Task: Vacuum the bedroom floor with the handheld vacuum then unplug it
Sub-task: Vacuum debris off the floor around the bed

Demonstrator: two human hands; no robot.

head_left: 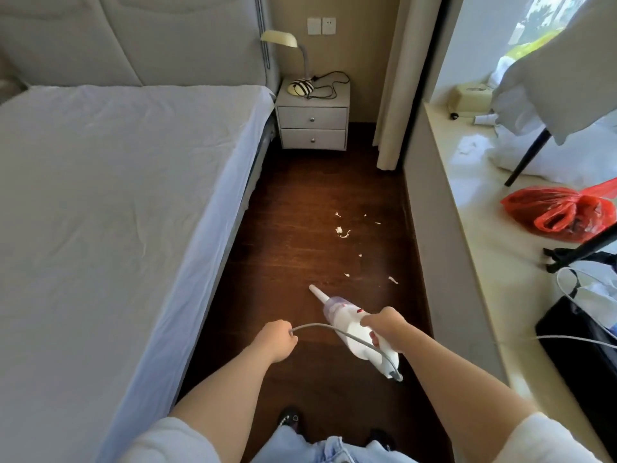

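My right hand (389, 329) grips the handle of a white handheld vacuum (347, 324). Its narrow nozzle (317, 293) points forward and left, just above the dark wooden floor (293, 208). My left hand (278, 339) holds the vacuum's grey cord (334, 330), which loops from that hand across to the rear of the vacuum. Several white paper scraps (342, 231) lie scattered on the floor ahead of the nozzle, the nearest one (393, 280) to its right.
A bed (110, 195) fills the left side. A white nightstand (314, 123) with a lamp stands at the far end under wall sockets (321, 26). At right, a window ledge (474, 208) carries a red bag (561, 213) and a black bag (581, 345). A curtain (399, 95) hangs ahead.
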